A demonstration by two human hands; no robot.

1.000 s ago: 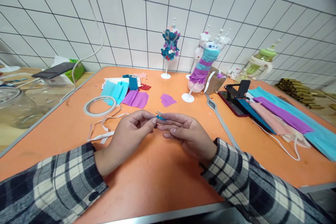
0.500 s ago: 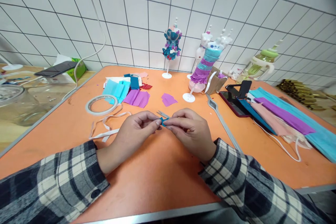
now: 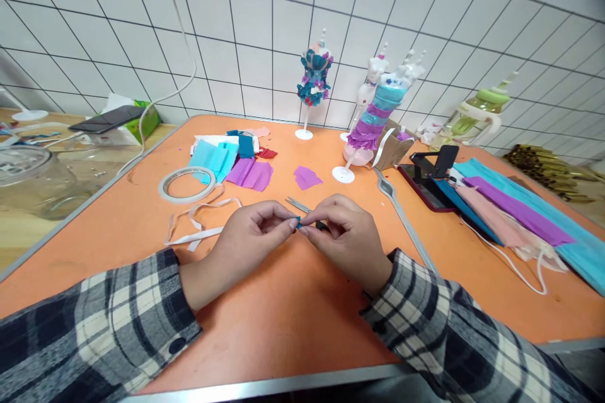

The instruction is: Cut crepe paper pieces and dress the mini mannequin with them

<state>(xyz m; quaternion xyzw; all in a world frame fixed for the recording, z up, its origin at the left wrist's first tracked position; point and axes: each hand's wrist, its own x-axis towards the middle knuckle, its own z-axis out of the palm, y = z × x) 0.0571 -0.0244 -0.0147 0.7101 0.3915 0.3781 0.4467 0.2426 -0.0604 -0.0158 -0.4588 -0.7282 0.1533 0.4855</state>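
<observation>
Between my fingertips, over the middle of the orange table [image 3: 265,334], is a small scrap of teal crepe paper [image 3: 299,220], mostly hidden. My left hand [image 3: 250,236] pinches it from the left with thumb and forefinger. From the other side, the thumb and forefinger of my right hand [image 3: 350,236] grip it too. Just behind the right fingers lie scissors [image 3: 299,204], blades pointing left, their dark handle partly covered by that hand. Beyond them is a loose purple paper piece [image 3: 307,178].
Purple paper [image 3: 250,174], light blue paper [image 3: 215,160] and a double-sided tape roll [image 3: 164,189] lie left, near peeled strips [image 3: 203,238]. Decorated dress-form stands [image 3: 314,79] are at the back. A phone [image 3: 420,186], crepe sheets [image 3: 520,208] and a bottle [image 3: 477,116] are right.
The right fingers have shifted from lying extended to a pinch on the teal scrap, which has been folded smaller. More of the scissors behind shows. The view has turned slightly left.
</observation>
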